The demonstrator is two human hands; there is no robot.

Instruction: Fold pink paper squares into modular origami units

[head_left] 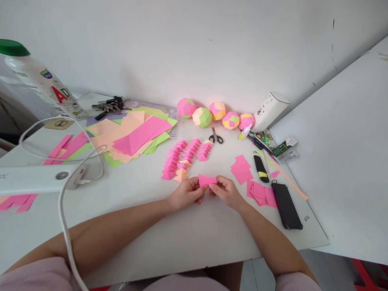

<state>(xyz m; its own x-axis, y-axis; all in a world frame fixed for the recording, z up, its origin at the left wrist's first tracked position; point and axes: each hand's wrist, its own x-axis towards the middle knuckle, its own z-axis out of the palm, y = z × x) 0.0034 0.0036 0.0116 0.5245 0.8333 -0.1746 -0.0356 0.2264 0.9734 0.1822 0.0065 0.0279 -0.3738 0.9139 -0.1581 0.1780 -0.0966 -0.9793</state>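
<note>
A small piece of pink paper (207,180), partly folded, is pinched between both hands above the table's near middle. My left hand (188,191) grips its left end, fingers closed. At the right end, my right hand (224,191) presses it between thumb and fingers. Just beyond the hands stand rows of folded pink paper units (173,159), with a few peach ones (181,174) among them. Pink paper squares (241,169) lie to the right of my right hand, and more pink pieces (259,192) overlap nearer to me.
Paper balls (201,117) line the wall beside a white tube (271,111). Scissors (216,136), a utility knife (260,166) and a black phone case (286,205) lie around. Left are coloured sheets (138,135), keys (110,106), a bottle (45,79) and a white power strip (36,178) with a cable.
</note>
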